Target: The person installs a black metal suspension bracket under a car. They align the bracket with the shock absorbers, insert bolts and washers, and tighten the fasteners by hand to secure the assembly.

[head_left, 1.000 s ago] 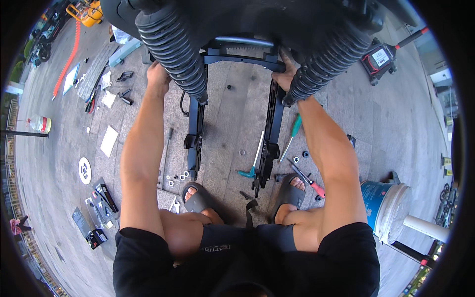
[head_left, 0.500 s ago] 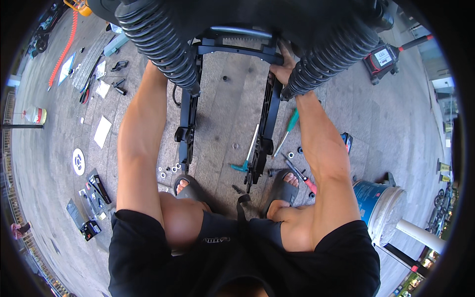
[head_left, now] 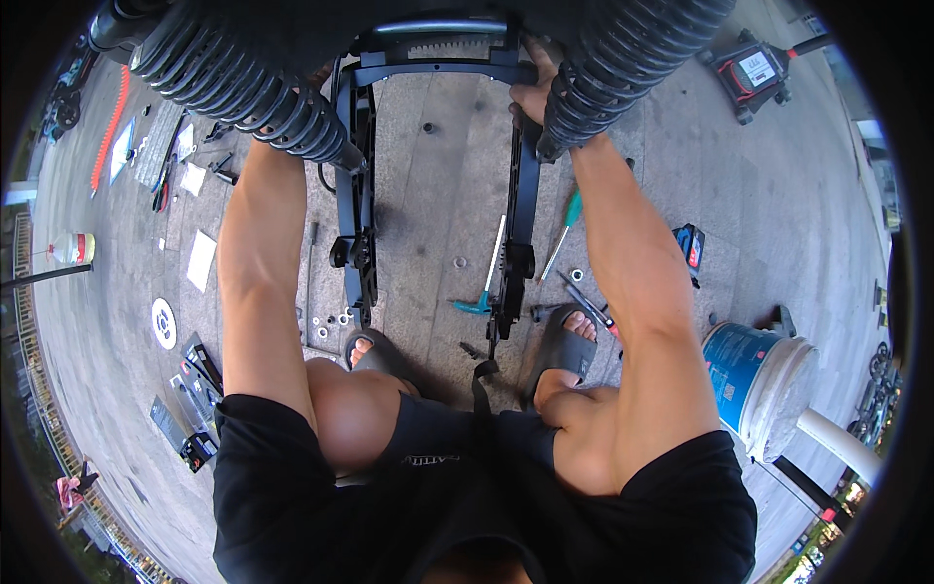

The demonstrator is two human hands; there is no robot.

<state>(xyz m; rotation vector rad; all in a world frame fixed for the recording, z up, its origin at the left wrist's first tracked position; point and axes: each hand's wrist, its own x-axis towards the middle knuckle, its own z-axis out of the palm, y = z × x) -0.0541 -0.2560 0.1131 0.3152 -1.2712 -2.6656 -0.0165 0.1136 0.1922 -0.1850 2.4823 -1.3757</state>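
Observation:
A black metal frame (head_left: 443,68), shaped like a U with two long arms, reaches toward me between two black coil-spring shock absorbers. My right hand (head_left: 535,90) is closed around the upper right corner of this frame, beside the right shock absorber (head_left: 623,73). On the other side, the left shock absorber (head_left: 248,88) hides most of my left hand (head_left: 319,78). Only a bit of it shows near the frame's upper left corner, and its fingers cannot be made out. Both my arms are stretched forward, outside the frame's arms.
Between and beside my sandalled feet lie a teal T-handle wrench (head_left: 474,306), a green-handled screwdriver (head_left: 572,209) and several washers. A blue bucket (head_left: 739,375) stands at right, a red-black floor jack (head_left: 754,73) far right. Packages, a white sheet (head_left: 201,261) and pliers (head_left: 162,190) lie left.
The view has shifted, with the frame and shock absorbers now higher and further left in it. My right hand keeps its hold on the frame's corner.

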